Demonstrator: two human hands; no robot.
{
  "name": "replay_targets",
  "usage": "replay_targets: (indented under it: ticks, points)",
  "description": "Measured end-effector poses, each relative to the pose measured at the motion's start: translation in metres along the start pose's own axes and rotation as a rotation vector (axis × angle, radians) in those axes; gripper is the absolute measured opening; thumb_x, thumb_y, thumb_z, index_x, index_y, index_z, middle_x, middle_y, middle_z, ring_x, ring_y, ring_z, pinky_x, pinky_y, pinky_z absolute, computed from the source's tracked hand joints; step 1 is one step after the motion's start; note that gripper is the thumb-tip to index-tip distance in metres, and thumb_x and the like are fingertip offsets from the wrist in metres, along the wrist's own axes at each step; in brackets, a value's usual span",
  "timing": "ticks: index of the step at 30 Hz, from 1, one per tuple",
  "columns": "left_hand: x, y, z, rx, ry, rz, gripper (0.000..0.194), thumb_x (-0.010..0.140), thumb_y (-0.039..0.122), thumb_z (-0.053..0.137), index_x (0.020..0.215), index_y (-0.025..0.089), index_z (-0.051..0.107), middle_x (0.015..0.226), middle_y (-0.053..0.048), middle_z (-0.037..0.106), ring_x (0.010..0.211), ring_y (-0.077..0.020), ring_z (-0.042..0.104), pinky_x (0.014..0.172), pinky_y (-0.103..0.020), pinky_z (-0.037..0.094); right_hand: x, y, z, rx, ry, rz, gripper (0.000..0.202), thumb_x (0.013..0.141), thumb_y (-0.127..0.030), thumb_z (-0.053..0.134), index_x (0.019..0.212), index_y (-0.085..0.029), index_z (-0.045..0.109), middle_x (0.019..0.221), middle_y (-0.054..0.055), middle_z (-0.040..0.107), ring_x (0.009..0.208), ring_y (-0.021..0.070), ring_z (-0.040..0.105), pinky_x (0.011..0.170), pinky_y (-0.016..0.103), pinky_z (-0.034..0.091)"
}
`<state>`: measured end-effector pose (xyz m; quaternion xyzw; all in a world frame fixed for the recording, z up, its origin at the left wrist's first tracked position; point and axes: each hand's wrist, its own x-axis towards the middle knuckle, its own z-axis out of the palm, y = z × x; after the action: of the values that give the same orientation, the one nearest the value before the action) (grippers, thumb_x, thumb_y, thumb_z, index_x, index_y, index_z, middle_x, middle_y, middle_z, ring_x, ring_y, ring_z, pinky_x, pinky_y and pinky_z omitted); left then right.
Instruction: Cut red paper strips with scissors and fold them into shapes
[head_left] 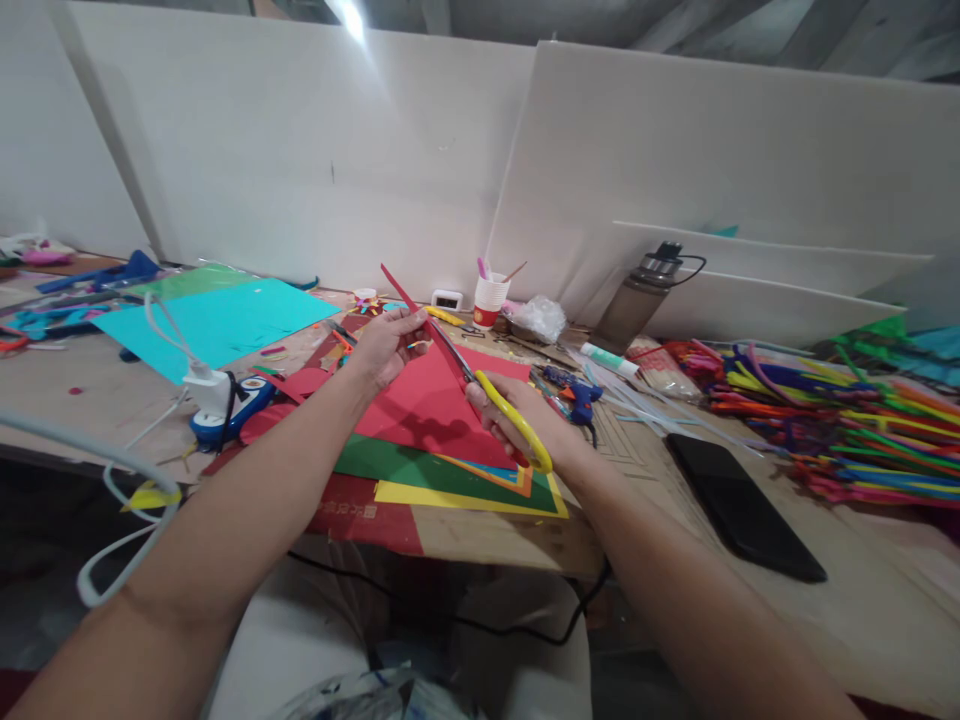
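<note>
Left hand: The left hand [388, 348] is pinching the red paper [401, 290] between thumb and fingers, above the far edge of the red sheet [416, 405].
Right hand: The right hand [541, 412] is clasping the yellow-handled scissors [499, 390] above the right side of the red sheet.
Paper: The red paper is slanting in midair over the red sheet, showing nearly edge-on.
Blades: The blades are lining up along the paper; how far they are opening, one cannot tell.
Stack: A green sheet [390, 462] and a yellow sheet [420, 497] are poking out from under the near edge of the red sheet on the tabletop [637, 520].
Behind the red sheet: A clock [448, 300] and a cup [491, 290] of pens are standing.
Right of the red sheet: A glue gun [582, 400] is lying nearby, with a phone [739, 505] and pipe cleaners [862, 430] resting farther off.
Left of the red sheet: A blue sheet [225, 325] is lying flat.
</note>
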<state>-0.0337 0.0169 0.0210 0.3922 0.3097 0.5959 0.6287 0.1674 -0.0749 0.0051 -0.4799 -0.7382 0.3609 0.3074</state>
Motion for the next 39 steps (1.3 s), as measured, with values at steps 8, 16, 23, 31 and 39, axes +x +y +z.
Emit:
replay_targets:
  ticks: [8, 16, 23, 31, 39]
  points:
    - [0.0009, -0.0001, -0.0008, 0.009, -0.015, 0.001, 0.011, 0.074, 0.013, 0.072, 0.074, 0.013, 0.061, 0.063, 0.001, 0.063, 0.053, -0.0084, 0.059, 0.053, -0.022, 0.046, 0.0, 0.0017, 0.0012, 0.038, -0.007, 0.031, 0.046, 0.088, -0.067, 0.047, 0.082, -0.021, 0.046, 0.062, -0.004, 0.049, 0.037, 0.007, 0.043, 0.031, 0.018, 0.034]
    - [0.0009, -0.0003, 0.0003, 0.01, -0.014, -0.007, 0.01, 0.076, 0.012, 0.07, 0.073, 0.013, 0.061, 0.063, 0.0, 0.063, 0.053, -0.0088, 0.059, 0.053, -0.022, 0.047, 0.001, 0.0042, 0.0016, 0.017, 0.008, 0.018, 0.046, 0.088, -0.066, 0.047, 0.081, -0.021, 0.046, 0.062, -0.003, 0.051, 0.04, 0.0075, 0.044, 0.034, 0.018, 0.035]
    - [0.0036, 0.0012, -0.0021, -0.026, 0.047, 0.061, 0.014, 0.077, 0.022, 0.072, 0.075, 0.015, 0.061, 0.063, 0.001, 0.063, 0.051, -0.0083, 0.057, 0.05, -0.021, 0.044, 0.0013, 0.0033, 0.001, -0.028, 0.017, -0.02, 0.045, 0.089, -0.064, 0.047, 0.079, -0.02, 0.049, 0.061, -0.002, 0.051, 0.046, 0.009, 0.046, 0.041, 0.019, 0.034]
    - [0.0051, 0.0039, -0.0023, -0.029, 0.021, 0.106, 0.017, 0.079, 0.011, 0.067, 0.067, 0.014, 0.056, 0.06, 0.001, 0.062, 0.051, -0.0075, 0.057, 0.052, -0.021, 0.045, -0.0004, -0.0039, -0.0022, -0.096, 0.026, -0.04, 0.044, 0.09, -0.062, 0.046, 0.077, -0.02, 0.049, 0.064, -0.001, 0.053, 0.051, 0.0102, 0.046, 0.044, 0.021, 0.033]
    - [0.0017, 0.0031, -0.0009, 0.039, 0.018, 0.064, 0.016, 0.076, 0.015, 0.072, 0.07, 0.014, 0.057, 0.065, -0.001, 0.065, 0.054, -0.009, 0.061, 0.052, -0.021, 0.044, 0.0011, -0.0044, -0.0026, -0.113, 0.049, -0.048, 0.043, 0.089, -0.062, 0.047, 0.079, -0.02, 0.05, 0.067, 0.001, 0.056, 0.053, 0.012, 0.048, 0.046, 0.022, 0.035]
